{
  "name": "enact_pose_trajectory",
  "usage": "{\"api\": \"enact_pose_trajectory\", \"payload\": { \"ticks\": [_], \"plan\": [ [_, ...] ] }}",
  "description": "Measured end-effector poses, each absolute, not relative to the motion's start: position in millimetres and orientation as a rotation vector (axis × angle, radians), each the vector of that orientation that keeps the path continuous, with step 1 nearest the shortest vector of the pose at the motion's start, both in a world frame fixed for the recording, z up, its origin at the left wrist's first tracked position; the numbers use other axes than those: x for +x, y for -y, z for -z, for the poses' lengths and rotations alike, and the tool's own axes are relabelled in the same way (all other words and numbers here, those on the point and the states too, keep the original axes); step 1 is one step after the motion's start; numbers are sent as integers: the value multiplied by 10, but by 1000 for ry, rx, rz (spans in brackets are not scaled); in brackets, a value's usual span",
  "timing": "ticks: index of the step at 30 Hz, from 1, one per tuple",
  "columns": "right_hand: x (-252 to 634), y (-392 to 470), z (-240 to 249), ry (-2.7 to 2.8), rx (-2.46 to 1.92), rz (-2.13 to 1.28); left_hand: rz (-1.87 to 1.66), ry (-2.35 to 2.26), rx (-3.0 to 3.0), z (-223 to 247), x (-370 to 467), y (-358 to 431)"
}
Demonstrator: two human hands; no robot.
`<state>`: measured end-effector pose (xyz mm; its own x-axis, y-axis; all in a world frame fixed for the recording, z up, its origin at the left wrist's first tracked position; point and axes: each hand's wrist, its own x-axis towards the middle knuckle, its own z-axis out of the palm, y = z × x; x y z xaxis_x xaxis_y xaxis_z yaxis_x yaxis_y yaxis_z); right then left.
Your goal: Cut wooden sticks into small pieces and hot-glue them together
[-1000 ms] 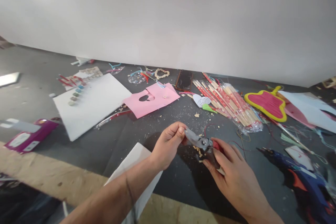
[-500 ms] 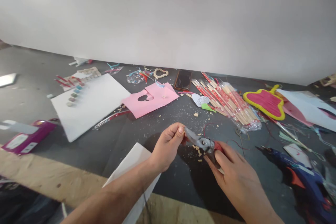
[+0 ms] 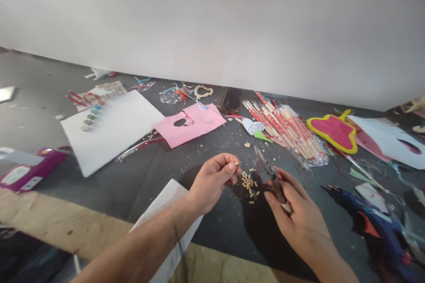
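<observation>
My right hand [image 3: 295, 205] is wrapped round a pair of pruning shears [image 3: 270, 172], their grey blades pointing up and to the left, apart from my left hand. The fingers of my left hand [image 3: 215, 179] are pinched together, with a small pale wooden piece [image 3: 236, 163] just showing at the tips; most of it is hidden. Between the two hands, a small heap of short cut wooden pieces [image 3: 247, 181] lies on the dark tabletop [image 3: 159, 172].
Wrapped chopsticks [image 3: 292, 135] lie beyond my right hand, near a phone [image 3: 231, 100]. Pink paper [image 3: 195, 124] and a white board [image 3: 113, 128] lie further left. A blue glue gun [image 3: 378, 221] is at the right, below a pink-and-yellow shape [image 3: 334, 130]. White foam [image 3: 166, 203] sits under my left forearm.
The shears have moved right, away from my left fingertips, and turned more upright. My left hand has shifted slightly, and the heap of wooden pieces is more exposed.
</observation>
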<state>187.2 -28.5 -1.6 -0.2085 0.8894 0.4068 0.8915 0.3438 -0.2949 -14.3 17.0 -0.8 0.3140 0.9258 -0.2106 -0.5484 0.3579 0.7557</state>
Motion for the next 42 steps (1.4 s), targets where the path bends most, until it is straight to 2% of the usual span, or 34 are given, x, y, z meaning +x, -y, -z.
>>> {"api": "enact_pose_trajectory", "payload": {
  "ticks": [6, 18, 42],
  "plan": [
    [1817, 326, -23, 2313, -1529, 141, -1095, -752, 654, 38, -127, -187],
    [1795, 326, -81, 2324, -1559, 281, -1110, -781, 649, 44, -124, -196],
    [1829, 340, 20, 2316, -1532, 279, -1129, -879, 756, 76, -113, -171]
  ]
}}
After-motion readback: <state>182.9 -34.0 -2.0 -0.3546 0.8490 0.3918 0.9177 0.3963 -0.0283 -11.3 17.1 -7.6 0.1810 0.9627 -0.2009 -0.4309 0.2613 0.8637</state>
